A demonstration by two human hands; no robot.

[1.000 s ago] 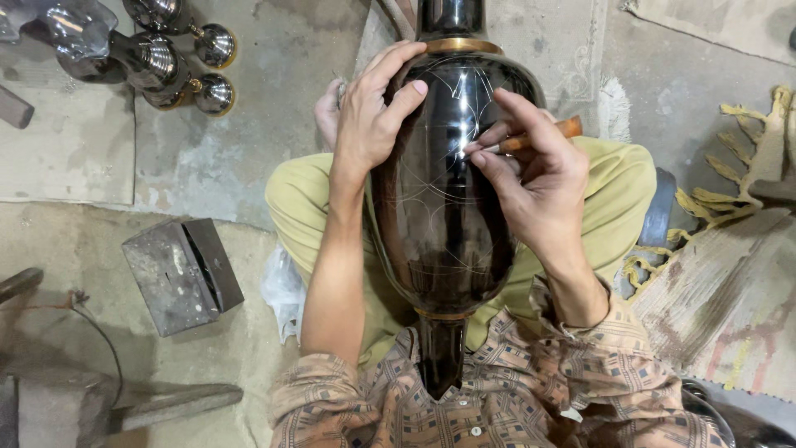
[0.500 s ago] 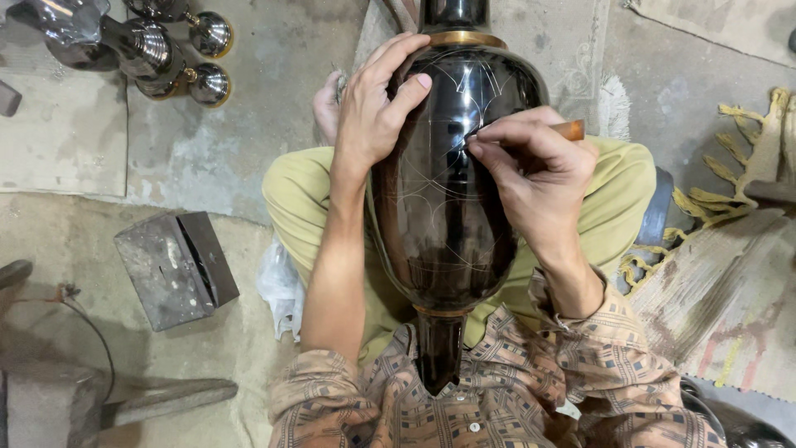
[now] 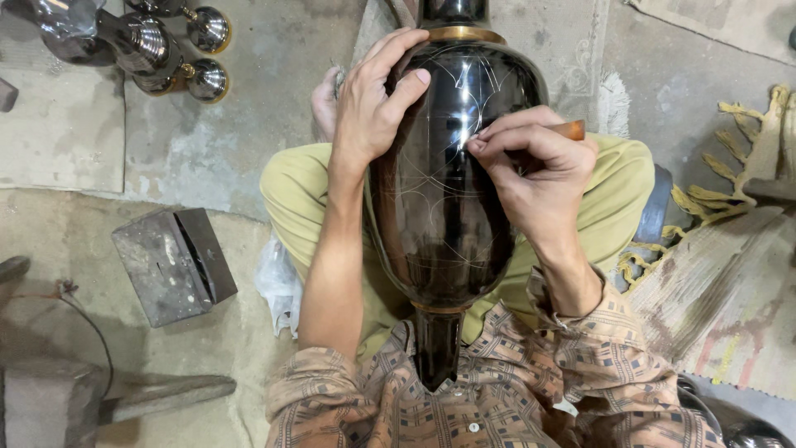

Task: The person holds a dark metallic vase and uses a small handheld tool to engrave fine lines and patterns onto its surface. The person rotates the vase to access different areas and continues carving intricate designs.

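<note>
**Black vase, tool hand drawn in toward the middle**

Black and glossy, the tall metal vase (image 3: pixel 448 191) lies lengthwise across the person's lap, its brass-ringed neck pointing away and its narrow foot tucked against the patterned shirt (image 3: pixel 497 390). Fine pale lines already cross its belly in arcs and petals.

Compared with a second ago, the right hand (image 3: pixel 539 178) has curled tighter and slid a little toward the centre of the vase; its fingers now pinch a wooden-handled tool (image 3: pixel 568 130) whose tip is hidden behind the fingertips, pressed to the dark surface near an existing line. The grip is narrow and closed on the tool. The left hand (image 3: pixel 373 108) has barely shifted: it stays spread over the upper shoulder of the vase, thumb across the front, palm clasping the curve (a steadying hold, by the look of it).

That small inward move of the tool hand suggests the scratched line is being carried on along the pattern, with much of the belly still bare.

On the concrete floor (image 3: pixel 249 141) to the left sit a dark metal block (image 3: pixel 170 261) and, further off, several shiny round metal pieces (image 3: pixel 166 50). A fringed mat (image 3: pixel 730 274) lies to the right.
</note>
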